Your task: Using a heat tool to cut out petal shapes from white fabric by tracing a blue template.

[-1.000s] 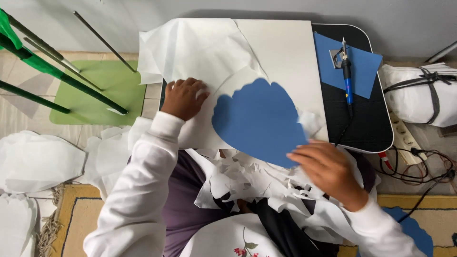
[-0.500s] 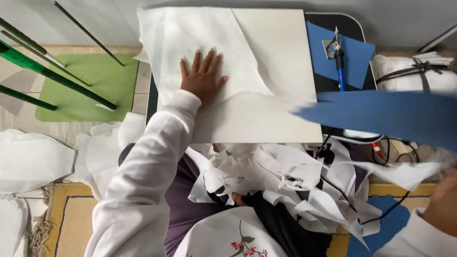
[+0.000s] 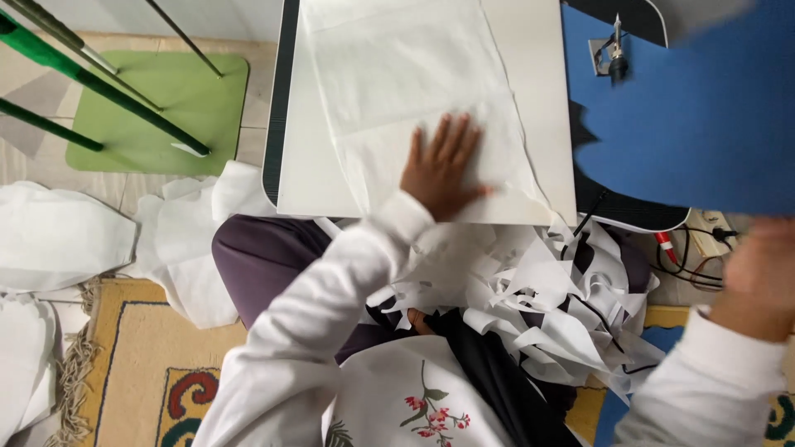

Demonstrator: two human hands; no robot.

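Note:
My left hand [image 3: 443, 165] lies flat, fingers spread, on a white fabric sheet [image 3: 414, 91] spread over a white board [image 3: 542, 99] on a small dark-edged table [image 3: 273, 124]. My right hand [image 3: 758, 277] is raised at the right edge and grips the lower edge of a blue scalloped paper shape [image 3: 704, 116], held in the air above the table's right side. A heap of white cut scraps [image 3: 546, 290] fills my lap below the table.
A dark tool with a metal tip [image 3: 617, 54] lies on a blue sheet at the table's far right. Cables and a power strip [image 3: 704, 248] sit right of the table. A green stool [image 3: 157, 108] with metal legs stands left. White fabric pieces [image 3: 58, 240] lie on the floor and rug.
My right hand lifted the blue shape off the white sheet and carried it right and up. My left hand moved from the sheet's left edge onto its middle and flattened out.

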